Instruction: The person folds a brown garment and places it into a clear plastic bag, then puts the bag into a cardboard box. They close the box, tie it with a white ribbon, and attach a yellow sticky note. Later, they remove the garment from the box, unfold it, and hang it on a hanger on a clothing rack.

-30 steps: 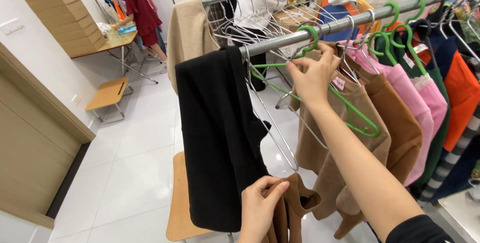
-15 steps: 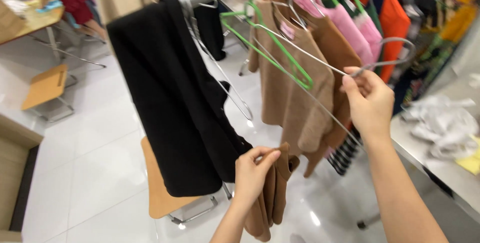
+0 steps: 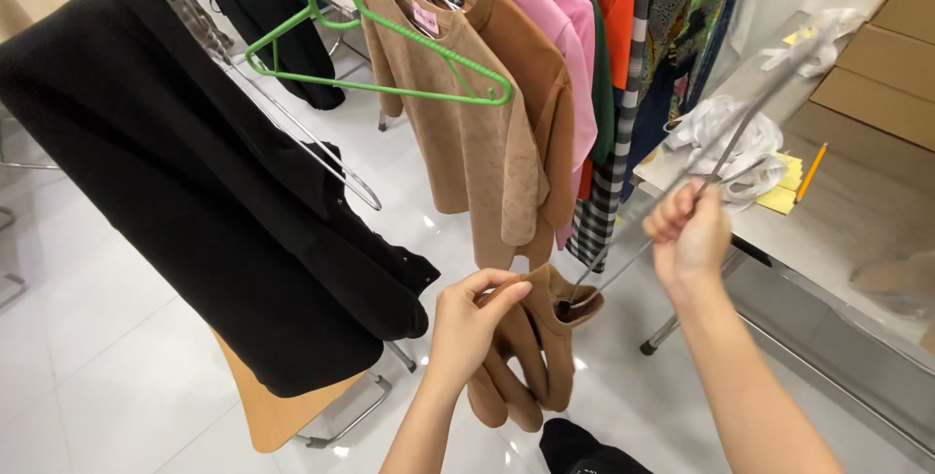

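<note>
- Left hand [image 3: 466, 323] pinches the collar of a brown top [image 3: 534, 357].
- Right hand [image 3: 690, 233], grip closed on a wire hanger [image 3: 726, 148], its end inside the collar.
- Black garment [image 3: 195, 191] hangs left.

Left hand [image 3: 472, 323]: forearm rises from the lower edge, wrist bent, thumb and fingertips pinched together, palm turned right. Right hand [image 3: 690, 235]: forearm enters from lower right, raised higher, fingers curled into a closed fist, knuckles up.
</note>
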